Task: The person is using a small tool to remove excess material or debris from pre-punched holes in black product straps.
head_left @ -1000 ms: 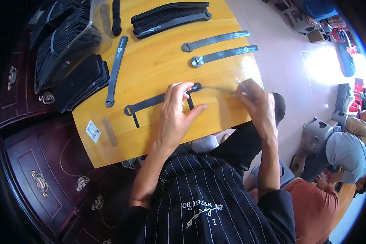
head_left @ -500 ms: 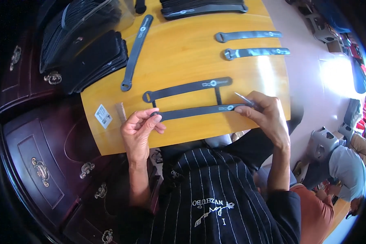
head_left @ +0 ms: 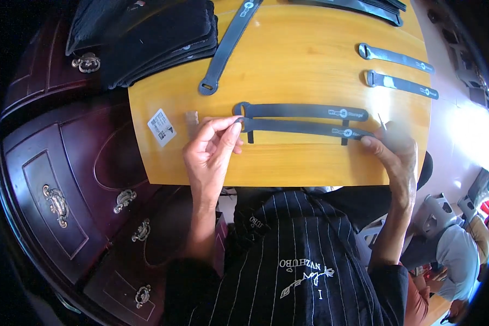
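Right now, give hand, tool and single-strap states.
Held black flat looped strap, extended lengthwise.
Left hand, pinching its looped end.
Right hand, gripping its other end.
Slender pale tool, in right hand.
Black looped strap behind, lying flat.
Slanting dark looped strap, lying flat.
Two glossy grey looped straps, lying apart.

Partly blurred right hand (head_left: 399,157), top-cropped strap stack (head_left: 370,10)

I see the left hand (head_left: 207,156) and right hand (head_left: 400,158) holding a dark printed strap (head_left: 301,128) by its opposite ends.
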The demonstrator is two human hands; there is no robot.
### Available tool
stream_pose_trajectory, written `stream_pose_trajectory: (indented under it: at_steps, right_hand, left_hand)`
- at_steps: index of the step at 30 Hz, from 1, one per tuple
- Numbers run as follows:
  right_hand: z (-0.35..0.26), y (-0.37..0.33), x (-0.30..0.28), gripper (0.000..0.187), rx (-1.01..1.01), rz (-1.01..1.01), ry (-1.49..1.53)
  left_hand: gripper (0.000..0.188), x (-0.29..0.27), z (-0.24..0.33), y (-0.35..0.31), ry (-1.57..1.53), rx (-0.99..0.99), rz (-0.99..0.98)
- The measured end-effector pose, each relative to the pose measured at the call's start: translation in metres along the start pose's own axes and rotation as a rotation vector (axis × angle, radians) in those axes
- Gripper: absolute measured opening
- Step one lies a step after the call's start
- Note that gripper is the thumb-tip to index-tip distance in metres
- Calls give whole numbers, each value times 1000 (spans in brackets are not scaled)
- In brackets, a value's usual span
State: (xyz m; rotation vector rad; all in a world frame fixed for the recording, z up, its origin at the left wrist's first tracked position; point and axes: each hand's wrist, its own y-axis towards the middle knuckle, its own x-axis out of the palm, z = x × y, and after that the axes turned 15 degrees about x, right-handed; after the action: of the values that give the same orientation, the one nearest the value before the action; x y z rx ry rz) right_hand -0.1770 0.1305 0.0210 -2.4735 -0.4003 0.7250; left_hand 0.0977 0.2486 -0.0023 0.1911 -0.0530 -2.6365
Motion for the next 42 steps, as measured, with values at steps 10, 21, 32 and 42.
stream_pose_trajectory:
  at_steps: [10, 21, 32, 42]
  right_hand:
    - [-3, 6, 6, 25, 44, 42, 17]
    - [-4, 10, 6, 21, 57, 25, 31]
    - [0, 13, 12, 22, 60, 79, 17]
    - [-6, 15, 12, 24, 39, 135, -90]
  left_hand:
    - [11, 7, 0, 11, 137, -38, 57]
    - [12, 10, -3, 13, 220, 46, 34]
    - [11, 14, -8, 11, 338, 32, 66]
    - [11, 19, -4, 13, 387, -10, 40]
